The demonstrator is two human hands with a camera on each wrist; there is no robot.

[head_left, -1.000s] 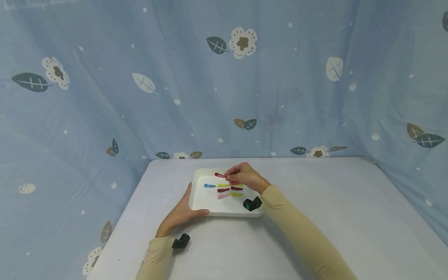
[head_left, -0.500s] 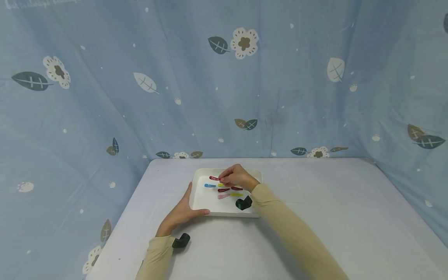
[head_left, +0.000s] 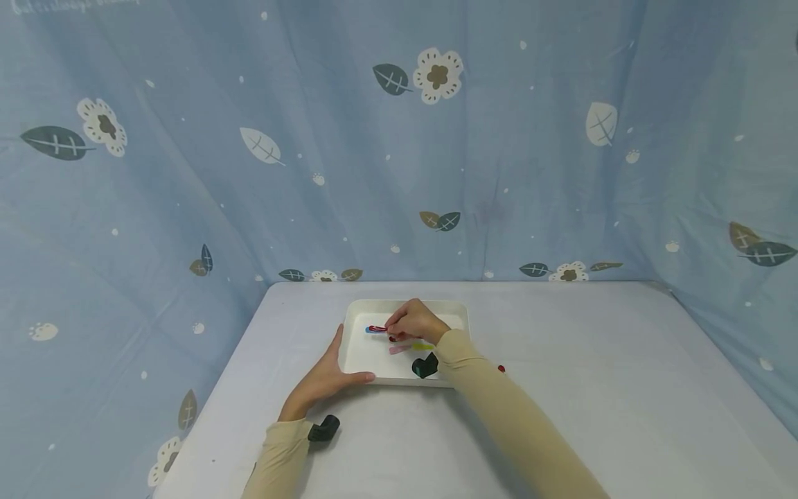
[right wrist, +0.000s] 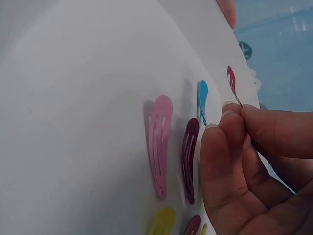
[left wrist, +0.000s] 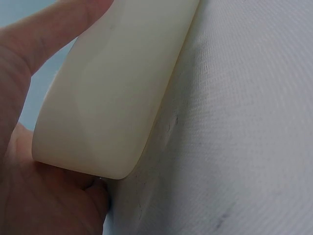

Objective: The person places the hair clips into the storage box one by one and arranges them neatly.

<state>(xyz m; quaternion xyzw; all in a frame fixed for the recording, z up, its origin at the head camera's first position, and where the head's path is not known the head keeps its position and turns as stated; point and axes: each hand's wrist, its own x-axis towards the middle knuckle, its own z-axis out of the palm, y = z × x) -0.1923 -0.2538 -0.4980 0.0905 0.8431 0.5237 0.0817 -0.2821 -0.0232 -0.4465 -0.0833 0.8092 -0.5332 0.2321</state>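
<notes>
A white tray (head_left: 355, 367) lies on the table, and my left hand (head_left: 324, 380) holds its near left corner. The thumb rests on the front rim while the fingers lie along the left side. My right hand (head_left: 419, 324) pinches a red snap hair clip (right wrist: 231, 78) between thumb and fingertips, over or just beyond the blue hair clip (right wrist: 202, 93); I cannot tell if they touch. A pink hair clip (right wrist: 159, 132), a dark red one (right wrist: 190, 152) and a yellow one (right wrist: 162, 223) lie nearby in the tray. Other clips are partly hidden by the right hand.
The white-covered table (head_left: 611, 374) stretches to both sides of the tray. A small red thing (head_left: 501, 369) shows beside the right sleeve. Behind stands a blue patterned curtain (head_left: 349, 138). Black wrist devices (head_left: 324, 428) are worn on both arms.
My right hand has moved left and toward me with the red clip, from the tray's far side to the blue clip. The left hand has stayed on the tray.
</notes>
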